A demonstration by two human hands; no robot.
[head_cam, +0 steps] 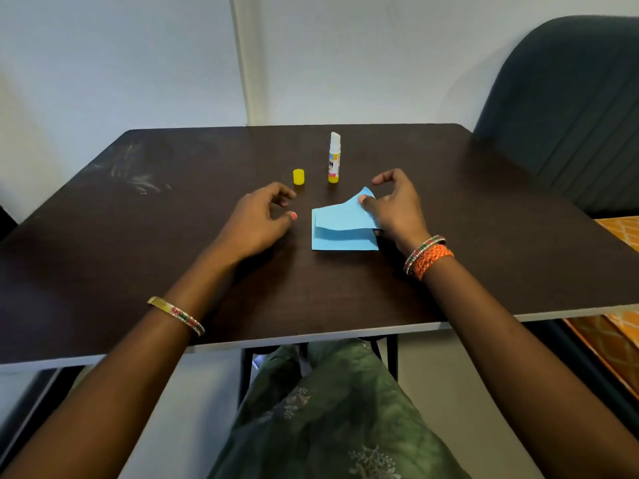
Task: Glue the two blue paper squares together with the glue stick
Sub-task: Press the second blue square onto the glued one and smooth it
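head view: right hand (397, 205) pinching upper blue paper square (340, 216) over lower one (342, 242), left hand (257, 219) loosely open, empty

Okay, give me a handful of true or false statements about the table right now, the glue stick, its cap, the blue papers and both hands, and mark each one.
1. The glue stick stands upright with its cap off. True.
2. The yellow cap lies on top of the blue papers. False: it stands on the table, left of the glue stick, apart from the papers.
3. The right hand pinches the upper blue paper, lifting its far corner off the lower blue paper. True.
4. The left hand holds the glue stick. False: it holds nothing and rests near the cap with loosely curled fingers.
5. The papers lie right of the left hand. True.
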